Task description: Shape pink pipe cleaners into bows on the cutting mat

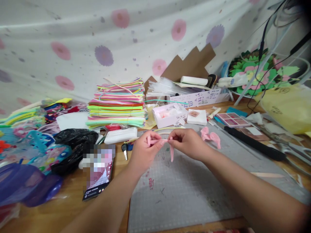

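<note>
My left hand (pixel 147 149) is closed in a pinch on a pink pipe cleaner (pixel 172 153). Close beside it, the fingertips of my right hand (pixel 186 142) pinch the same pipe cleaner, and the two hands nearly meet. One end hangs down between them, while another stretch runs across my left fingers. Below both hands lies a grey cutting mat (pixel 175 194) with grid lines and some marks. Just past my right hand, a curled pink pipe cleaner piece (pixel 211 137) rests on the mat. Fingers hide part of the held piece.
Bundled pipe cleaners (pixel 116 106) are stacked at the back. A phone (pixel 99 174) and a key (pixel 124 151) lie left of the mat. On the right are a black-handled tool (pixel 252 142), scissors (pixel 291 149) and a yellow bag (pixel 286 106). A white box (pixel 168 115) stands behind.
</note>
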Motion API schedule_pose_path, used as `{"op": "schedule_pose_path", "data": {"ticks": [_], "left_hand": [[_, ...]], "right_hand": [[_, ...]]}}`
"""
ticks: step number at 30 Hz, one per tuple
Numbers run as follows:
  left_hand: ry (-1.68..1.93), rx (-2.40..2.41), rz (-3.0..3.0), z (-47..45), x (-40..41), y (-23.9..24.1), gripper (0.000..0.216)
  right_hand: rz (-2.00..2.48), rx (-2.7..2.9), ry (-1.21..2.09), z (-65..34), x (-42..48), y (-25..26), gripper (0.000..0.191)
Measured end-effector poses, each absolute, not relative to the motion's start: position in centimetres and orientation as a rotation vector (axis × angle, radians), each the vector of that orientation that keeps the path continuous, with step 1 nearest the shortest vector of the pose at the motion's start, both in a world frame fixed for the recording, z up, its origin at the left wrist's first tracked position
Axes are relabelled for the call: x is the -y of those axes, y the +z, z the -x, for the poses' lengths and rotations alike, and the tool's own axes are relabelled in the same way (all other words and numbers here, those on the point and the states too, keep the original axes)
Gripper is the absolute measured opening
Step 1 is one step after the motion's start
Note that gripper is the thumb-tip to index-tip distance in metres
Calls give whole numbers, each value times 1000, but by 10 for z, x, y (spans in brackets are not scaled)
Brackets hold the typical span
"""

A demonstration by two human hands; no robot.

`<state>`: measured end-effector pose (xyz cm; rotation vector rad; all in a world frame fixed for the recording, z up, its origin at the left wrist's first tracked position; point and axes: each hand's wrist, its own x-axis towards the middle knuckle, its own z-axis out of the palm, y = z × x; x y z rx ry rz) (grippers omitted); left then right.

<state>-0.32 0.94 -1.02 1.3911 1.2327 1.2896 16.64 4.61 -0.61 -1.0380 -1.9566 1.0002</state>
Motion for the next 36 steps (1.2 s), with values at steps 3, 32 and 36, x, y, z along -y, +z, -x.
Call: {"op": "schedule_pose_path", "data": {"ticks": [3, 32, 36], "left_hand": [[1346, -1114, -1263, 2, -10, -10, 18], [1393, -994, -1014, -1, -11, -12, 5], [1414, -960, -989, -3, -10, -9, 6]], "right_hand": [[1045, 1853, 1139, -163, -46, -6, 8], [878, 1441, 1555, -143, -38, -20, 14], [894, 1513, 1494, -142, -37, -19, 14]]}}
